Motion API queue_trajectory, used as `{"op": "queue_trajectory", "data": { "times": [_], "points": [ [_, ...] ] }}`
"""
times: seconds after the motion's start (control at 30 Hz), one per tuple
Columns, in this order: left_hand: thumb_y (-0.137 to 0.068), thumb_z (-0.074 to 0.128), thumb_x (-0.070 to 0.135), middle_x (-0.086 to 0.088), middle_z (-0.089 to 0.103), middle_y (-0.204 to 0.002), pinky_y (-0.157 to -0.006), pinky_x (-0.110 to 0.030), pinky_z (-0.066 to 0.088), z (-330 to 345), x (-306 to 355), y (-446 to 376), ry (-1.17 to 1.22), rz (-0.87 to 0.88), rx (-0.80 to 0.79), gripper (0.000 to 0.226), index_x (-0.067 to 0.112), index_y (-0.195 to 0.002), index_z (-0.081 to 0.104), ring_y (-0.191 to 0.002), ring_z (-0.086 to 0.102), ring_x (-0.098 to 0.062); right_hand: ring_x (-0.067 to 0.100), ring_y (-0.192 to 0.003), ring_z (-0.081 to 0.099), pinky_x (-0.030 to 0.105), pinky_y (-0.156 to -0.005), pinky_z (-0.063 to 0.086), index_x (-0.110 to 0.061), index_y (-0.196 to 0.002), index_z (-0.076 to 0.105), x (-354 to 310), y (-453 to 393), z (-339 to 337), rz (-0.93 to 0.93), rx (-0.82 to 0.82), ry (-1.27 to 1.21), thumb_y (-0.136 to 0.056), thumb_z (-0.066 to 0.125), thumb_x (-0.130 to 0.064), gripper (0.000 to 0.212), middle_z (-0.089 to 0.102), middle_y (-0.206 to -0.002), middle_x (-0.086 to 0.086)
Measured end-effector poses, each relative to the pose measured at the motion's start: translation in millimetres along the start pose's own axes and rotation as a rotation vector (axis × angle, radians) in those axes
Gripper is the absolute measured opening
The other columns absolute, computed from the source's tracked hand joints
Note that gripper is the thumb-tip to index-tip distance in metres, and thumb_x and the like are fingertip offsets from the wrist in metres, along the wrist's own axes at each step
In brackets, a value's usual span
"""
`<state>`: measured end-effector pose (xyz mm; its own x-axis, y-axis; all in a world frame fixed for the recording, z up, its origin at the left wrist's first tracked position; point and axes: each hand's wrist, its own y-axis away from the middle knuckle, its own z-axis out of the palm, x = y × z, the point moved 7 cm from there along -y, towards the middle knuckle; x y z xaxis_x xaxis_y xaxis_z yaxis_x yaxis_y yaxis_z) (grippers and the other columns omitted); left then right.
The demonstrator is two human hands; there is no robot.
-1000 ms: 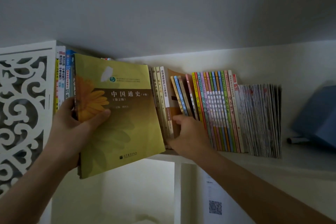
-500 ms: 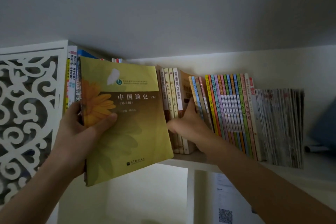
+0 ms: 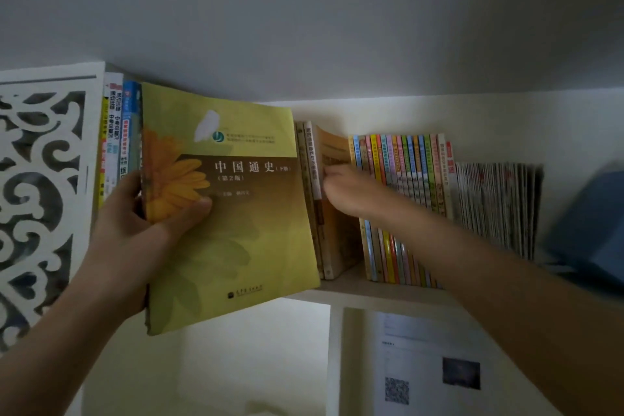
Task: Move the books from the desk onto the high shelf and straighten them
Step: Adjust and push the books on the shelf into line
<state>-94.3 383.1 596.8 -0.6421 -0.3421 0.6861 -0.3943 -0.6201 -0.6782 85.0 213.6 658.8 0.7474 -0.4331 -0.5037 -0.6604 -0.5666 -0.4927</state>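
The left hand (image 3: 135,223) is gripping a yellow-green book (image 3: 233,213) at nine o'clock, thumb lying across its cover. The blurred right hand (image 3: 351,192) is reaching among upright books (image 3: 401,179) on the shelf (image 3: 381,290) toward three o'clock.

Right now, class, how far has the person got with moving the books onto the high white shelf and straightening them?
Done: many books already stand on the high white shelf, including a row of thin colourful-spined books. In hand: the left hand grips a large yellow-green flower-cover book, not yet shelved, while the right hand presses among the spines. Left: slot it in and straighten. The desk is not visible.
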Motion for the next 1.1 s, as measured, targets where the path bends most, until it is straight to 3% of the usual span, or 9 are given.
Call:
{"op": "queue_trajectory", "data": {
  "times": [0.1,0.23,0.33,0.43,0.7,0.83,0.93,1.0,1.1],
  "points": [
    [-0.07,0.079,0.023,0.008,0.07,-0.105,-0.064,-0.034,0.06,10,4,3,0.022,-0.003,-0.039,0.058,0.03,-0.123,0.056,-0.086,0.072,-0.014,0.015,-0.074,0.057,0.025,-0.062,0.049,-0.01,-0.089,0.059,-31,1,-16,-0.215,-0.022,0.617,-0.09,0.056,-0.009,0.003,0.059,-0.086,0.005],
    [-0.066,0.079,0.027,0.007,0.068,-0.111,-0.074,-0.043,0.059,19,4,6,0.013,0.011,-0.046,0.062,0.031,-0.123,0.055,-0.094,0.07,-0.018,0.021,-0.104,0.052,0.04,-0.095,0.039,-0.019,-0.096,0.062,-37,-9,-20,-0.482,0.178,1.346,-0.08,0.069,-0.035,0.024,0.062,-0.105,0.001],
    [-0.063,0.079,0.03,0.006,0.068,-0.112,-0.076,-0.046,0.059,24,3,8,0.033,0.007,-0.065,0.066,0.032,-0.124,0.054,-0.096,0.07,-0.019,0.021,-0.118,0.045,0.05,-0.106,0.029,-0.021,-0.117,0.059,-20,-19,-49,-0.511,0.245,1.224,-0.078,0.058,-0.058,0.054,0.055,-0.121,-0.002],
    [-0.063,0.079,0.029,0.007,0.07,-0.111,-0.073,-0.046,0.059,25,2,10,0.053,-0.005,-0.071,0.065,0.033,-0.123,0.055,-0.093,0.071,-0.02,0.017,-0.107,0.051,0.045,-0.098,0.039,-0.021,-0.11,0.058,-10,-15,-60,-0.604,0.205,1.085,-0.083,0.049,-0.06,0.048,0.052,-0.115,-0.006],
    [-0.065,0.076,0.018,0.006,0.075,-0.09,-0.051,-0.027,0.056,47,7,8,0.154,-0.078,-0.092,0.051,0.026,-0.113,0.062,-0.073,0.074,-0.016,0.016,-0.093,0.054,0.036,-0.075,0.052,-0.018,-0.115,0.054,-13,-21,-73,-0.613,0.121,0.935,-0.079,0.067,-0.046,0.048,0.054,-0.105,-0.002],
    [-0.065,0.072,0.016,-0.001,0.076,-0.092,-0.052,-0.029,0.057,62,14,-1,0.188,-0.097,-0.151,0.049,0.019,-0.113,0.063,-0.073,0.074,-0.02,0.02,-0.104,0.057,0.039,-0.087,0.05,-0.016,-0.12,0.053,-6,-27,-84,-0.457,-0.05,0.644,-0.098,0.038,-0.036,0.034,0.057,-0.116,0.003],
    [-0.066,0.073,0.015,-0.007,0.075,-0.096,-0.053,-0.031,0.057,70,9,-9,0.192,-0.143,-0.19,0.05,0.016,-0.115,0.063,-0.075,0.074,-0.024,0.025,-0.099,0.055,0.035,-0.085,0.045,-0.012,-0.099,0.057,1,-27,-98,-0.347,-0.031,0.442,-0.104,0.02,-0.034,0.043,0.06,-0.106,0.012],
    [-0.067,0.076,0.014,-0.008,0.074,-0.101,-0.055,-0.033,0.058,68,1,-14,0.145,-0.152,-0.172,0.053,0.018,-0.118,0.061,-0.077,0.074,-0.025,0.028,-0.102,0.054,0.033,-0.084,0.043,-0.013,-0.107,0.056,8,-27,-104,-0.321,-0.007,0.431,-0.1,0.019,-0.048,0.051,0.057,-0.113,0.015],
    [-0.069,0.084,0.015,-0.001,0.07,-0.107,-0.065,-0.037,0.058,60,-8,-18,0.021,-0.097,-0.107,0.061,0.024,-0.123,0.056,-0.087,0.072,-0.024,0.017,-0.117,0.049,0.041,-0.096,0.043,-0.034,-0.125,0.053,12,-24,-101,-0.325,-0.035,0.498,-0.082,0.016,-0.078,0.072,0.051,-0.135,-0.006]
  ]
}}
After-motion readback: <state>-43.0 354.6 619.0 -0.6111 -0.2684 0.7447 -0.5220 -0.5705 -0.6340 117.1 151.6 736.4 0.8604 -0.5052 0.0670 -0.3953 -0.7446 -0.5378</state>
